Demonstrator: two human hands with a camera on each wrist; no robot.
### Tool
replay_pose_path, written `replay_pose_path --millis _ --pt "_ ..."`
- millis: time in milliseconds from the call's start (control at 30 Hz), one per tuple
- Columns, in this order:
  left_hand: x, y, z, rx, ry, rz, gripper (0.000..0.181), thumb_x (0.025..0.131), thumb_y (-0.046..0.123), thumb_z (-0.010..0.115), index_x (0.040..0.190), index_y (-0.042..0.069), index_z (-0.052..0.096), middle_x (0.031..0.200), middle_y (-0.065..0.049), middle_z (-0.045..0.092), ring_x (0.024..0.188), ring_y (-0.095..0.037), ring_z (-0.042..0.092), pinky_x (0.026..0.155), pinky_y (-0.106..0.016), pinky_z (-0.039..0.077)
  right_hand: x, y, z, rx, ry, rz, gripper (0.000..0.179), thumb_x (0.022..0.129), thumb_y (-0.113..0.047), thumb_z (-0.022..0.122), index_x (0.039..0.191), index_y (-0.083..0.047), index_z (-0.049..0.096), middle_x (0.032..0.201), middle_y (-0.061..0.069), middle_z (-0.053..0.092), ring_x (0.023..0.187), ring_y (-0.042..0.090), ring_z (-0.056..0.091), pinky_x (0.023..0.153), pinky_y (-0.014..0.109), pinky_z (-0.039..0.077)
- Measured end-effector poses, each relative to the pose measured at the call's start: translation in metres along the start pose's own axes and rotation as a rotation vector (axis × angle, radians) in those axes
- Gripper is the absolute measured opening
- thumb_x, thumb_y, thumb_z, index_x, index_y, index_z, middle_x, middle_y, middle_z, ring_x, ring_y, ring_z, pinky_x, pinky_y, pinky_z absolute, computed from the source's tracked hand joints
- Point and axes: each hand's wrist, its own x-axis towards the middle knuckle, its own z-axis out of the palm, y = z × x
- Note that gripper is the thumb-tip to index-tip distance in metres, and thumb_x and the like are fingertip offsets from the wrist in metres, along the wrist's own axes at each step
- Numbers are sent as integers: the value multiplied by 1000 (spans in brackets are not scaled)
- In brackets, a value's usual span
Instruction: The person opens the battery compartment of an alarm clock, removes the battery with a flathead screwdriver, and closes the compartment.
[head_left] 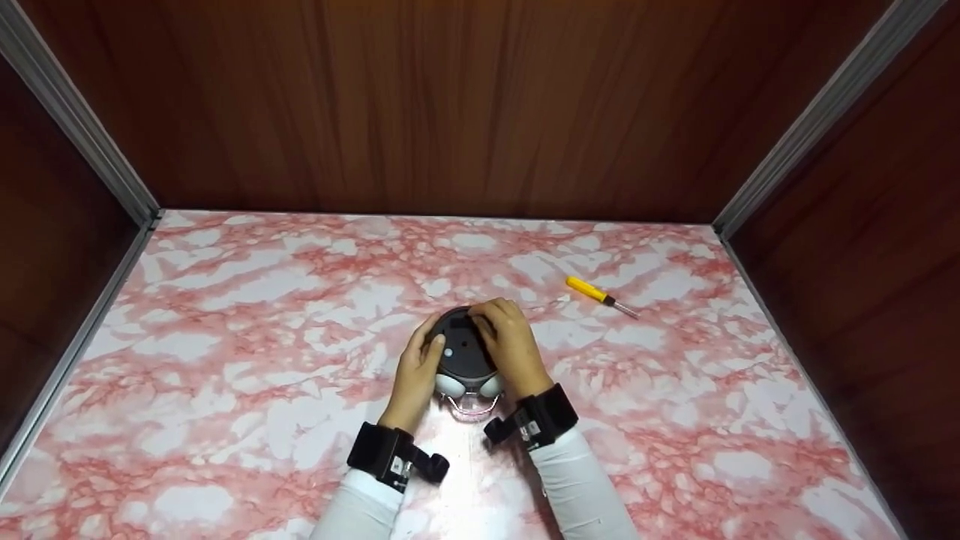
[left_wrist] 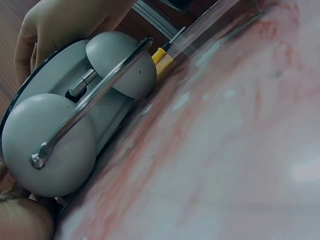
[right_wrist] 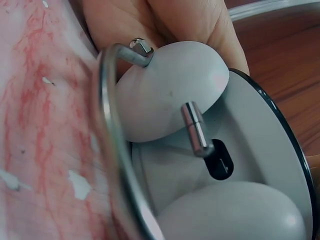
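Observation:
A twin-bell alarm clock [head_left: 466,364] is held with its black back facing up. Its two pale bells [left_wrist: 55,145] point toward the person, with a metal handle [left_wrist: 95,100] arching across them. A small metal hammer [right_wrist: 196,131] stands between the bells, out of a dark slot. My left hand [head_left: 416,371] grips the clock's left side, thumb over the edge of the back. On the right side, my right hand [head_left: 514,345] curls over the clock, fingertips at a dark recess near the far edge of the back.
A screwdriver [head_left: 600,295] with a yellow handle lies beyond my right hand, its tip angled to the right. The red-and-white marbled tabletop [head_left: 225,360] is bounded by a dark wooden back wall [head_left: 435,112] and side panels with metal frames.

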Motion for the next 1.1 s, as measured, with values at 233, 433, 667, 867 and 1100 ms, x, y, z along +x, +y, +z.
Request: replay_pose_path --millis 233,433,667,867,1100 --pt "-1 -1 -4 -4 11 9 50 109 16 48 155 1 37 157 -16 42 142 -29 43 117 -37 37 0 -3 3 18 4 -14 8 97 -5 67 100 -3 74 96 8 69 94 25 64 86 37 56" --pt "-2 -2 -6 -3 24 21 49 109 15 48 154 0 37 156 -16 43 141 -27 44 115 -33 38 0 -3 5 30 8 -57 7 97 -3 66 100 -1 73 96 9 68 93 26 63 85 37 55" --pt "-2 0 -5 -23 23 23 49 108 14 49 154 0 39 156 -15 43 140 -27 45 114 -32 40 1 -1 4 38 -2 -76 7 97 -2 66 100 -1 72 98 10 68 97 25 63 88 35 55" --pt "0 0 -3 -38 13 21 49 108 14 49 154 2 39 156 -16 43 142 -28 43 116 -35 38 2 2 -2 64 21 -86 8 97 0 65 101 -1 72 98 10 69 96 25 64 87 35 56" --pt "0 -3 -1 -42 2 10 50 108 16 50 154 2 38 158 -16 40 144 -28 40 118 -36 34 -1 9 -8 87 59 -47 8 96 0 66 99 -2 73 98 8 70 97 23 64 88 32 56"
